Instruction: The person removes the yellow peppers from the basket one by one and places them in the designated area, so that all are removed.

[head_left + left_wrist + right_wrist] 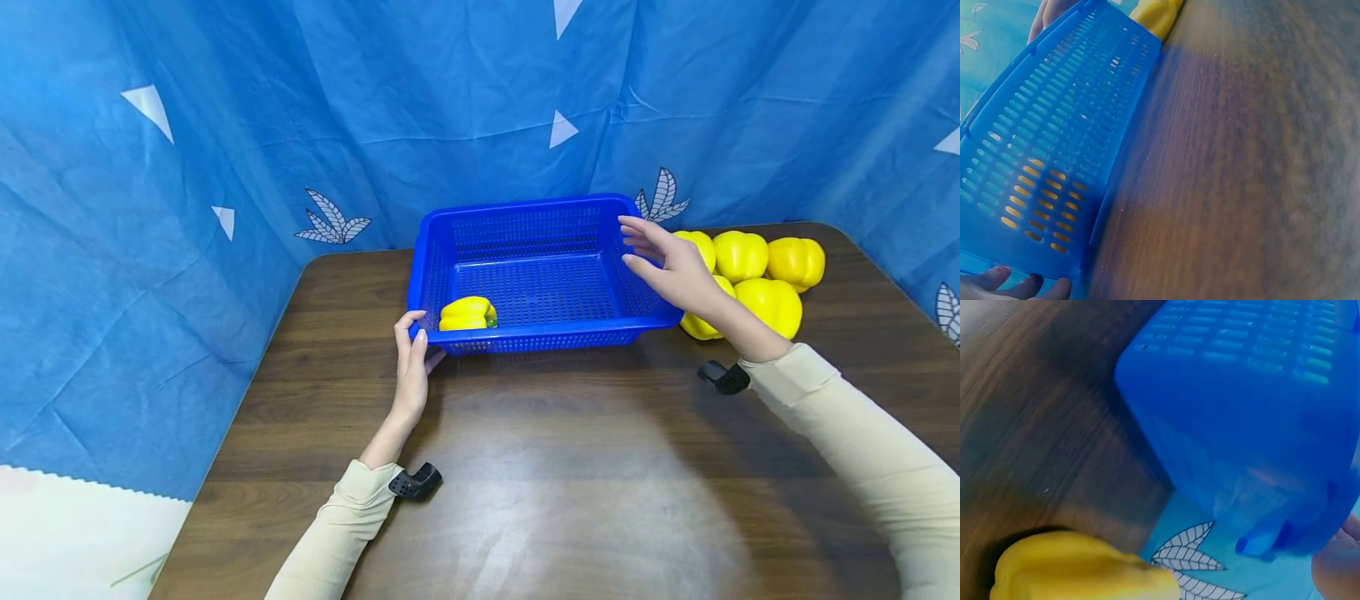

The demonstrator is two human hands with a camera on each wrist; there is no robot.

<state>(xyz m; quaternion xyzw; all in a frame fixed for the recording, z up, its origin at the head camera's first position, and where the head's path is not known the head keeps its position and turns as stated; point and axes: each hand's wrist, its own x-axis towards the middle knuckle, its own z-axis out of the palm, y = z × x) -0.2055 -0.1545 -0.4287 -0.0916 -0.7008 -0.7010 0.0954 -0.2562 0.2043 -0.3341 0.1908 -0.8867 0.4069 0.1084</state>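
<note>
A blue plastic basket [540, 332] with slotted walls stands at the back of the wooden table. One yellow bell pepper [467, 314] lies inside, in its front left corner. My left hand [411, 371] grips that corner by the rim; its fingertips [1029, 287] show against the basket in the left wrist view. Over the basket's right rim is my right hand [678, 271], fingers extended and slightly bent, holding nothing. Whether it touches the rim I cannot tell. Several yellow bell peppers [768, 308] sit close together right of the basket, partly hidden by my right hand and wrist.
Behind the table [555, 450] hangs a blue curtain [465, 100] with white triangles and leaf prints. A black wrist-worn piece [415, 482] sits by the left cuff, another [723, 377] by the right one. In the right wrist view, a pepper [1079, 569] lies near the basket.
</note>
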